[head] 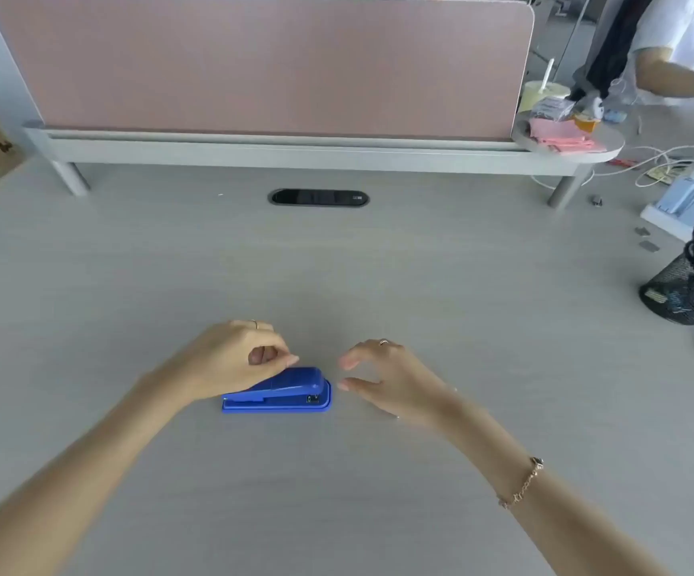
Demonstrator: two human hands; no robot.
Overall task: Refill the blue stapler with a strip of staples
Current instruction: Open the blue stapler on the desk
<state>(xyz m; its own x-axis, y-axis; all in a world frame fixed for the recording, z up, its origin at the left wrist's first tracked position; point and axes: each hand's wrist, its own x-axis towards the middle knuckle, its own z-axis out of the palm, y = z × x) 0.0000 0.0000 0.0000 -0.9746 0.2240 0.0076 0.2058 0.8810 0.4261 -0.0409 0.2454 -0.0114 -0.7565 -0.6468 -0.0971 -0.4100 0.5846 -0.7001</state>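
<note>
Both forearms reach in from the bottom edge; a bracelet point(522, 484) sits on the right wrist. Left hand point(233, 359) hangs over the rear half of the blue stapler point(283, 390), fingers point(291, 361) curled narrow with thumb and forefinger pinched close. Can't tell if they pinch a staple strip or nothing; too small to see. Heel of that hand looks like it touches the stapler's top, probably to steady it. Right hand point(382, 380) is just beside the stapler's front end, not touching, fingers spread in a loose open claw, holding nothing. Likely placed there to catch the nose or lift the top arm.

Stapler lies flat on the table point(378, 276), centre-near, top arm down and closed, nose pointing to the person's right. No loose strip visible near it. Small grey bits point(644, 239) lie far right on the table, maybe staples, unclear. Mesh pen cup point(690, 284) is also far right, well apart from the work. Pink divider point(262, 64) runs along the back.

Judgement: early stage, stapler not opened yet. Next move needs one hand pinning the base while the other swings the top up.
</note>
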